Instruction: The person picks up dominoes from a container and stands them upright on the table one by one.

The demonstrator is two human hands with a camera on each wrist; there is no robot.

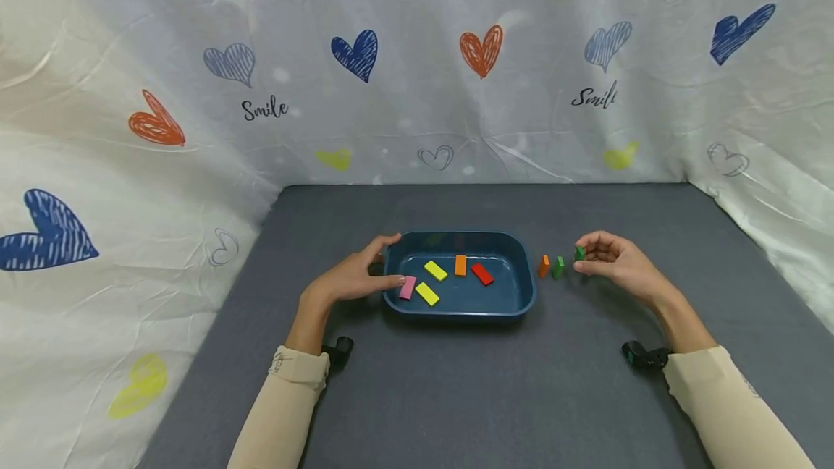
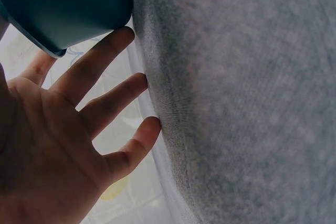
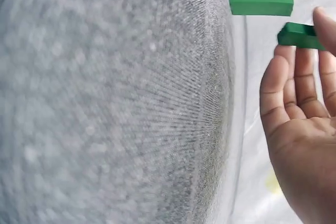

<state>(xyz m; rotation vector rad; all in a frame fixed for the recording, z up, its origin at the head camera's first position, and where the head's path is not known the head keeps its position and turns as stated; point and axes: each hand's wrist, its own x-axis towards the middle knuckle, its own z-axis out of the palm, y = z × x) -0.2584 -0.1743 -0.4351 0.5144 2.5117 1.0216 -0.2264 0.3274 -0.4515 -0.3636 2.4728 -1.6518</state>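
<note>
A dark blue tray (image 1: 456, 307) sits mid-table and holds a pink block (image 1: 407, 287), two yellow blocks (image 1: 435, 271), an orange block (image 1: 460, 265) and a red block (image 1: 482, 273). My left hand (image 1: 389, 260) rests against the tray's left end with fairly straight, spread fingers; in the left wrist view my index fingertip (image 2: 123, 35) touches the tray (image 2: 63, 3). Right of the tray an orange block (image 1: 544, 266) and a green block (image 1: 558, 267) stand on edge. My right hand (image 1: 586, 255) pinches a second green block (image 1: 579, 253) (image 3: 298, 35) just beyond them.
The grey table mat (image 1: 456, 396) is bordered at the back and sides by white cloth printed with hearts (image 1: 355, 53). Black wrist straps (image 1: 339, 348) show at both of my wrists.
</note>
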